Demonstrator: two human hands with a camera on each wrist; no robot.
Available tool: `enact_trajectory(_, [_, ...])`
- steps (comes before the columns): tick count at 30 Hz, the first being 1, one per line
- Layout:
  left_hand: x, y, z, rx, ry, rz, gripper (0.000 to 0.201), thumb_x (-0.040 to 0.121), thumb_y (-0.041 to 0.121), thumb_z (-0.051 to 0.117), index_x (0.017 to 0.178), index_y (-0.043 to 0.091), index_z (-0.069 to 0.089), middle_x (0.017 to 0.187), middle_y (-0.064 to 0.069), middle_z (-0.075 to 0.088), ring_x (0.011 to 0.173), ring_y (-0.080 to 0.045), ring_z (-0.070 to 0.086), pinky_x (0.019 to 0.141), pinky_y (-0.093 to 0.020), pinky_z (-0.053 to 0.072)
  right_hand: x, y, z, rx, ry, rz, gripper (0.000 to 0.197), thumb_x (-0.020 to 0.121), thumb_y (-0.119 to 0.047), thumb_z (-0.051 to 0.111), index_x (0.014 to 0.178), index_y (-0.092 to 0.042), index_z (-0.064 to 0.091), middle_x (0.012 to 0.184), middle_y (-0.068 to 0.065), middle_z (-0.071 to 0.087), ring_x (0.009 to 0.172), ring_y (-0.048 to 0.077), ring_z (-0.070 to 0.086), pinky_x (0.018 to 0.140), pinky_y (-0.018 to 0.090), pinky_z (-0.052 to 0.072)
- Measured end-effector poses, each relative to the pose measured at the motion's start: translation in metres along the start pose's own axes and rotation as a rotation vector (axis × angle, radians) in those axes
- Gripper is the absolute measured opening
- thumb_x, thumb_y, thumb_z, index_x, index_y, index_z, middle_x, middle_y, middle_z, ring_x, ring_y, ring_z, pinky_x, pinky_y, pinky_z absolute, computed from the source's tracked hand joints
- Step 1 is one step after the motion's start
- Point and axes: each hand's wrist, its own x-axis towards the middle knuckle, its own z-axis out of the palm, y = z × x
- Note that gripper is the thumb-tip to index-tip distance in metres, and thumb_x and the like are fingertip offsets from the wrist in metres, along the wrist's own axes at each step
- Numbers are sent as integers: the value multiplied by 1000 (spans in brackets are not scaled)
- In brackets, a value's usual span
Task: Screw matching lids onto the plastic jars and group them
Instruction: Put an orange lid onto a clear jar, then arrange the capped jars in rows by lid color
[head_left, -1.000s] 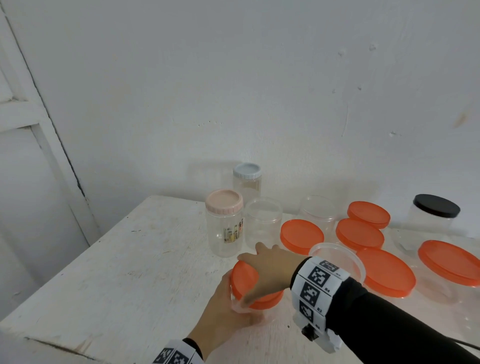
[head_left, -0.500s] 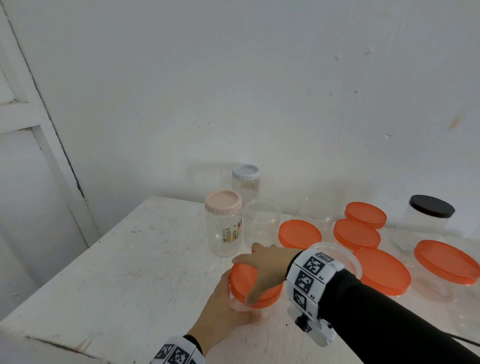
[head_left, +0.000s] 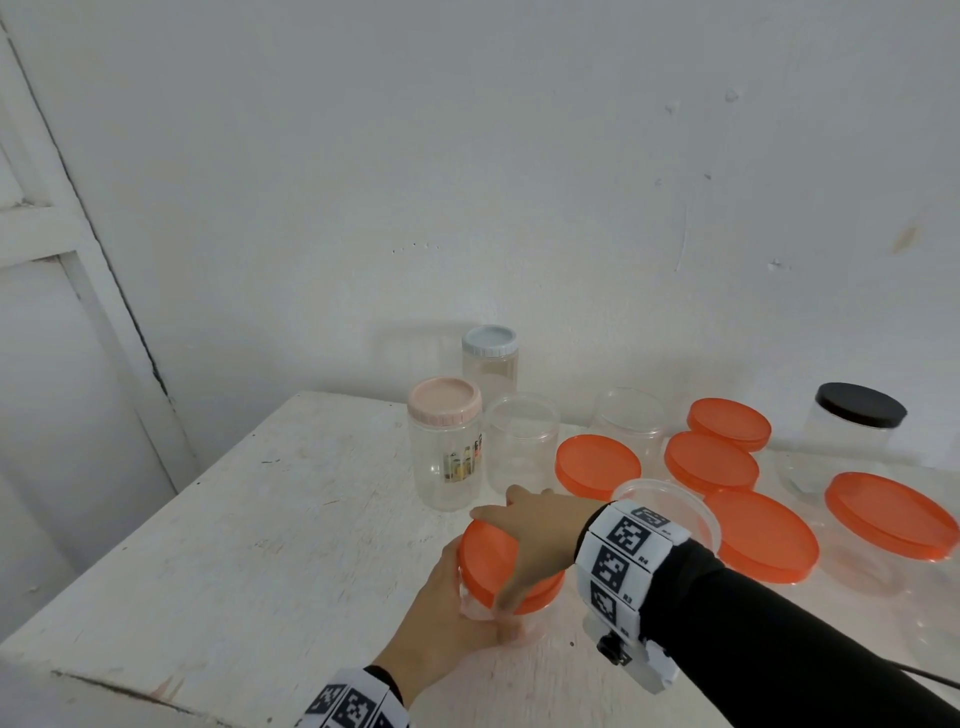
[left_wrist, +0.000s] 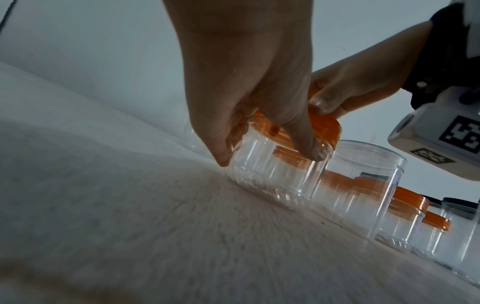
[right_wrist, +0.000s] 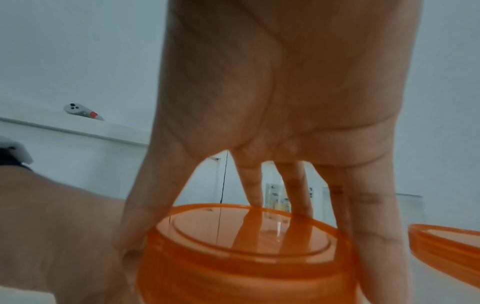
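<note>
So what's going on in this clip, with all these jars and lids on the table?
A person is fitting an orange lid onto a small clear jar near the front of the white table. The left hand grips the jar's body while the right hand grips the lid's rim. Behind, a pink-lidded jar, a blue-lidded jar and a black-lidded jar are closed; several clear jars stand open.

The white wristband (head_left: 621, 564) on the right forearm carries square black-and-white code tags; tiny print under two seems to read "R4" and "R3". Jar label unreadable.
</note>
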Motion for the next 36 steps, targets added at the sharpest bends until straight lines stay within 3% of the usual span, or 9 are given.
enact_trajectory(4, [1,3,1,31,11,-25,135,32,48,80,147,23,15,146,1,33,133,-19,37,112,-41,36,-1,2,7,18,40,11,103,66,-71,68,148,-40,13,144,1,29,131,31,33,97,53,41])
enact_trajectory(8, [0,2,-1,35,-9,-30,129,37,45,83,146,27,16,135,8,36,120,-12,40,107,-36,40,-5,1,11,34,64,29,105,67,-72,66,149,-39,10,146,1,27,132,30,30,98,53,41])
enact_trajectory(12, [3,0,-2,47,-18,-36,133,33,51,85,145,29,16,135,10,36,119,-11,39,108,-36,39,-9,0,13,59,67,50,106,71,-68,66,151,-38,4,152,2,20,136,32,25,102,52,38])
enact_trajectory(15, [6,-4,-1,84,-20,-43,127,44,45,88,146,29,14,137,9,34,120,-11,38,109,-37,38,-11,-2,14,82,72,55,106,73,-65,67,152,-36,3,153,2,17,137,32,23,103,50,38])
enact_trajectory(19, [12,-6,-2,153,-48,-21,118,60,37,89,146,29,9,124,14,32,112,-7,38,98,-25,36,-10,-5,13,92,69,63,106,73,-61,69,152,-35,4,152,3,19,136,32,25,101,49,38])
enact_trajectory(23, [16,-4,-20,308,-84,42,111,67,41,84,148,28,10,146,9,31,130,-9,36,109,-27,32,-3,-6,4,37,46,56,103,74,-57,72,151,-30,10,149,6,24,135,31,27,99,49,38])
enact_trajectory(26, [21,0,-52,268,6,123,96,73,36,82,147,30,20,148,10,33,130,-4,35,108,-25,34,5,-1,-5,0,28,59,103,74,-54,74,152,-28,11,149,6,25,135,31,28,100,52,38])
enact_trajectory(32, [56,30,-120,196,353,280,64,84,30,71,139,29,38,140,4,48,123,-6,44,104,-30,40,22,19,-22,-34,19,64,101,75,-55,72,152,-25,14,149,5,26,135,31,28,102,52,41])
enact_trajectory(36, [86,51,-150,123,249,248,77,78,36,76,141,34,31,139,10,44,124,-4,39,104,-28,37,33,39,-57,77,109,28,93,79,-60,66,152,-25,19,151,1,27,136,25,32,108,45,36])
